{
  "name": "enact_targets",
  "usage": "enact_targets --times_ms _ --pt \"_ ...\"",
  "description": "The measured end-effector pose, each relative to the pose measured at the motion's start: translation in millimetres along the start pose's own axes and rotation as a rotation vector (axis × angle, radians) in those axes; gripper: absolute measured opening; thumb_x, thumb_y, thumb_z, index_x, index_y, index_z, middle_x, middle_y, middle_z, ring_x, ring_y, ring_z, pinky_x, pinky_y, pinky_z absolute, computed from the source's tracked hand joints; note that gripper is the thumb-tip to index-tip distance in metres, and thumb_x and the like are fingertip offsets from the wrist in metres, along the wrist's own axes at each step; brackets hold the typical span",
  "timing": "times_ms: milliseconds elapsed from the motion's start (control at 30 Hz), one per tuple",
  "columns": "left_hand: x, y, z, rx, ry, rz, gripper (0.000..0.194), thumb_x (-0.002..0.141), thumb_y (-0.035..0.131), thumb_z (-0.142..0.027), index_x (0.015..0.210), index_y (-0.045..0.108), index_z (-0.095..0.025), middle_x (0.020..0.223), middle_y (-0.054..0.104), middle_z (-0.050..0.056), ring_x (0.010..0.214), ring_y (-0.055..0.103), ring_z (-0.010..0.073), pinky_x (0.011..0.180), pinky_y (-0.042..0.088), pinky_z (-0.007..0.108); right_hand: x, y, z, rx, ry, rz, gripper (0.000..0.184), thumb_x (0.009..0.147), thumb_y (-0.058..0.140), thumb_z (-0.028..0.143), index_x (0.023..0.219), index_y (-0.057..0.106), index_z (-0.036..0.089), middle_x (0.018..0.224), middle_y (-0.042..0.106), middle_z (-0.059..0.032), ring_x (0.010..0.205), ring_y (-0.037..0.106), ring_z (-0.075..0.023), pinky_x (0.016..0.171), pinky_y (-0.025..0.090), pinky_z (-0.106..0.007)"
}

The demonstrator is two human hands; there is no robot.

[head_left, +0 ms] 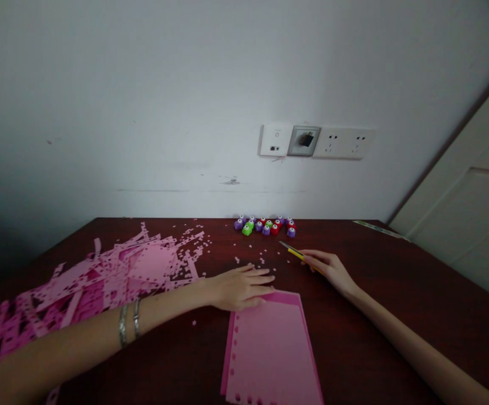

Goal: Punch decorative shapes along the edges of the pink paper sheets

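Observation:
My left hand (242,288) lies flat with its fingers stretched out, across the top left corner of some pink paper sheets (269,343). The top sheet is pale pink, with punched holes along its left and bottom edges; a deeper pink sheet shows from under it. To the right of the paper, my right hand (328,270) is closed around a yellow utility knife (297,253). The blade end of the knife points up and to the left, apart from the paper.
A heap of pink paper strips and scraps (113,275) covers the table's left side, with tiny punched bits around it. Several small purple, green and red craft punches (265,226) stand near the wall. A ruler-like strip (381,229) lies at the back right. Sockets (343,143) are on the wall.

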State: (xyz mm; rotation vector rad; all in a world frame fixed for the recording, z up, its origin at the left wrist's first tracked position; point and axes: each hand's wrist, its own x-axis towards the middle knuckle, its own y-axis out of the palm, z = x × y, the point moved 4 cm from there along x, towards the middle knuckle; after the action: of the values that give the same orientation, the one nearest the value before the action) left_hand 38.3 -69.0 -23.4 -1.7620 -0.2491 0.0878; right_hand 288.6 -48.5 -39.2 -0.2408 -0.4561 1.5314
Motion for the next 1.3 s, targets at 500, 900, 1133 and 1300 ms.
enact_targets --times_ms 500,900,1133,1300 --pt "7 -10.9 53 0.159 -0.154 -0.128 0.037 0.093 0.031 -0.031 0.127 0.044 -0.023 0.126 0.049 0.007 0.115 0.043 0.0179 0.093 0.036 0.034 -6 10 19 -0.228 -0.153 0.192 0.031 0.077 0.057 0.034 0.102 0.067 0.019 0.102 0.066 -0.0070 0.093 0.060 -0.0239 0.085 0.043 -0.036" --pt "9 -8.7 53 0.233 -0.130 -0.133 0.033 0.093 0.033 -0.027 0.122 0.048 -0.022 0.119 0.051 0.007 0.109 0.046 0.0182 0.086 0.038 0.032 -5 12 12 -0.114 -0.117 0.118 0.032 0.079 0.056 0.036 0.102 0.067 0.018 0.105 0.066 -0.0069 0.098 0.059 -0.0240 0.089 0.042 -0.036" --pt "12 -9.1 57 0.135 -0.150 -0.201 0.029 0.092 0.033 -0.024 0.109 0.058 -0.024 0.110 0.055 0.004 0.102 0.049 0.0153 0.085 0.037 0.029 -6 11 9 -0.048 -0.076 0.037 0.032 0.075 0.059 0.037 0.099 0.068 0.017 0.102 0.067 -0.0065 0.096 0.060 -0.0238 0.088 0.043 -0.036" --pt "5 -9.6 55 0.105 -0.144 -0.211 0.031 0.093 0.031 -0.024 0.109 0.058 -0.024 0.111 0.054 0.004 0.101 0.050 0.0141 0.088 0.036 0.029 -6 11 10 -0.045 -0.064 0.035 0.033 0.075 0.058 0.038 0.100 0.068 0.017 0.100 0.068 -0.0065 0.093 0.060 -0.0234 0.085 0.044 -0.036"
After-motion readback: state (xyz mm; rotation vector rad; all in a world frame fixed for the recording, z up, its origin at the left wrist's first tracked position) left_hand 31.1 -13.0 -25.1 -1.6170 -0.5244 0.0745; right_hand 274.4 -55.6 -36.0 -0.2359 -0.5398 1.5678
